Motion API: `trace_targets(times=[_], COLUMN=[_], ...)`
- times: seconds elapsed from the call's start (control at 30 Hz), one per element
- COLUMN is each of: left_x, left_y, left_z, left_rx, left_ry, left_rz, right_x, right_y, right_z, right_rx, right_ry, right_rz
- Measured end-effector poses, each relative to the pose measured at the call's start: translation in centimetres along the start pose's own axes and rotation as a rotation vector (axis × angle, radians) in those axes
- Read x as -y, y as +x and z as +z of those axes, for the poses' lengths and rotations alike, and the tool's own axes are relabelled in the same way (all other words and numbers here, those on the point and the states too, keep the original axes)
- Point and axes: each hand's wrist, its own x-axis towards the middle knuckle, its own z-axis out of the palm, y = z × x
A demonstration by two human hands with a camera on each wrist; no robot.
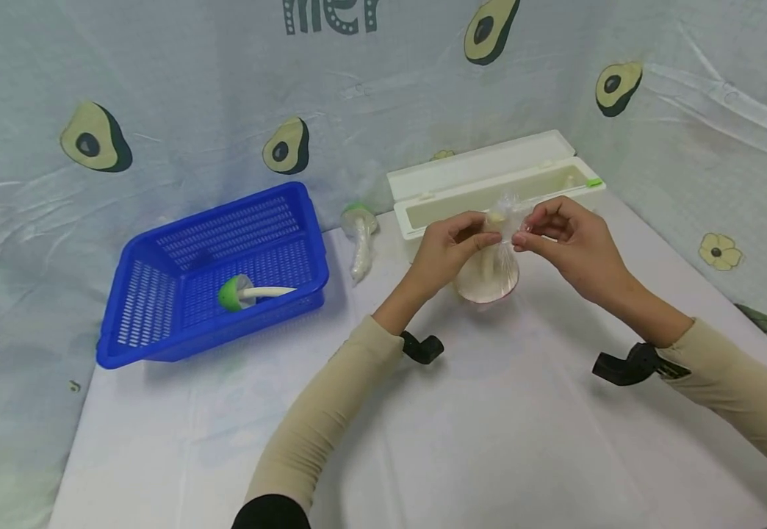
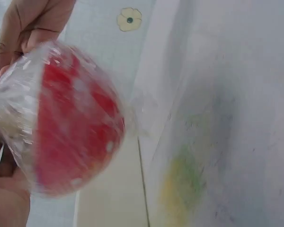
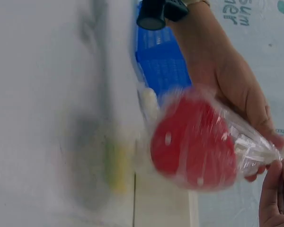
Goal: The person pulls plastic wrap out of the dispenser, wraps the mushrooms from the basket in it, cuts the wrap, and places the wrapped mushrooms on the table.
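Observation:
A red-capped toy mushroom wrapped in clear film (image 1: pixel 489 275) hangs cap down between both hands, just above the white table. My left hand (image 1: pixel 452 242) pinches the film at the stem top from the left. My right hand (image 1: pixel 555 231) pinches the bunched film from the right. In the left wrist view the red cap (image 2: pixel 71 127) fills the left half, blurred, under shiny film. The right wrist view shows the same cap (image 3: pixel 194 144) with the left hand (image 3: pixel 236 85) behind it.
A blue slotted basket (image 1: pixel 159 290) at the left holds a green-capped mushroom (image 1: pixel 241 292). Another green-capped mushroom wrapped in film (image 1: pixel 360 239) lies between basket and the open white film dispenser box (image 1: pixel 489 187). Avocado-print cloth walls the back and sides.

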Motion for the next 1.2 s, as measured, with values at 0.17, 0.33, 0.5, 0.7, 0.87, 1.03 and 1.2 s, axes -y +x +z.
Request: trace_targets(times=[0.17,0.33,0.5,0.7,0.87,1.03,1.2], left_x=[0.2,0.2,-0.6,-1.4,-1.2,-0.8,-0.7], left_y=[-0.1,0.0,0.1,-0.1,-0.2,-0.6,-0.7], left_z=[-0.7,-1.5,-1.3,-0.5,0.0,0.1,0.0], left_rx=[0.186,0.340,0.363,0.197,0.098,0.029,-0.038], left_ry=[-0.074,0.027,0.238,0.257,0.200,0.074,0.061], left_rz=[-0.025,-0.007,-0.036,-0.154,-0.158,-0.156,-0.119], right_x=[-0.1,-0.3,-0.3,-0.9,-1.3,-1.1,-0.9], right_y=[0.1,0.5,0.6,0.6,0.6,0.8,0.8], right_z=[-0.2,0.0,0.4,1.2,2.2,2.6,2.8], right_rx=[0.052,0.101,0.055,-0.019,-0.081,-0.091,0.005], right_ry=[-0.006,-0.151,-0.197,-0.209,-0.242,-0.293,-0.343], right_rz=[0.023,0.026,0.011,-0.013,-0.042,-0.097,-0.086])
